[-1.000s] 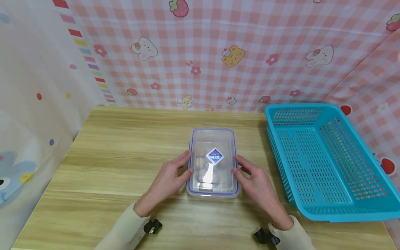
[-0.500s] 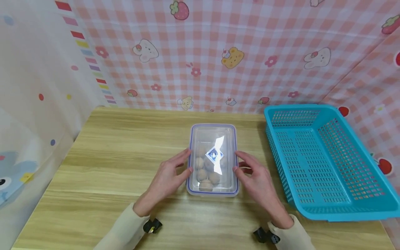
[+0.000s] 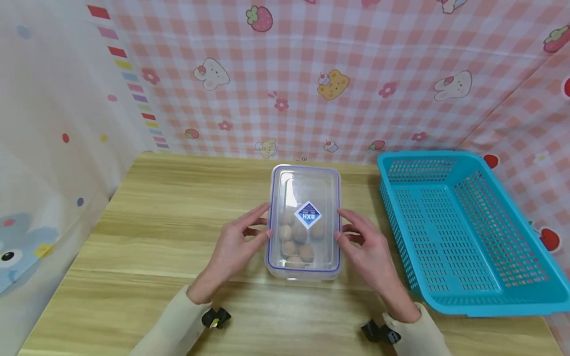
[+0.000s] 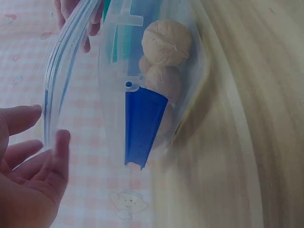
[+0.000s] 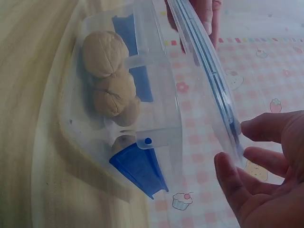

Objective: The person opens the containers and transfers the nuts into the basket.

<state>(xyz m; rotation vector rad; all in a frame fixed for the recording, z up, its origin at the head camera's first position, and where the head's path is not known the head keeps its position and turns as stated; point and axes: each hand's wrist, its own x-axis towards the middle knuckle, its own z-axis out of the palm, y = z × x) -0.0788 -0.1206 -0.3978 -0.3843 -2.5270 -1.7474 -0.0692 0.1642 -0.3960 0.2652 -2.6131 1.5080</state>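
Observation:
A clear lid [image 3: 330,198] with a blue seal and a diamond label is held by both hands above a transparent box [image 4: 108,118] of several walnuts [image 4: 166,42]. My left hand [image 3: 233,249] pinches the lid's left edge between thumb and fingers, and my right hand [image 3: 371,252] pinches its right edge. Both wrist views show the lid tilted, with a gap between it and the box rim. Blue side clips [image 5: 140,173] hang folded outward from the box, which stands on the table.
A turquoise slotted basket [image 3: 445,237] stands on the right of the wooden table [image 3: 156,222]. Behind the table hangs a pink checked cloth [image 3: 285,64], and a pale printed cloth [image 3: 49,148] is at the left.
Both hands have raised the lid, its far side moving up and away from the box. The walnuts show more clearly through it, and the glare on it has shifted.

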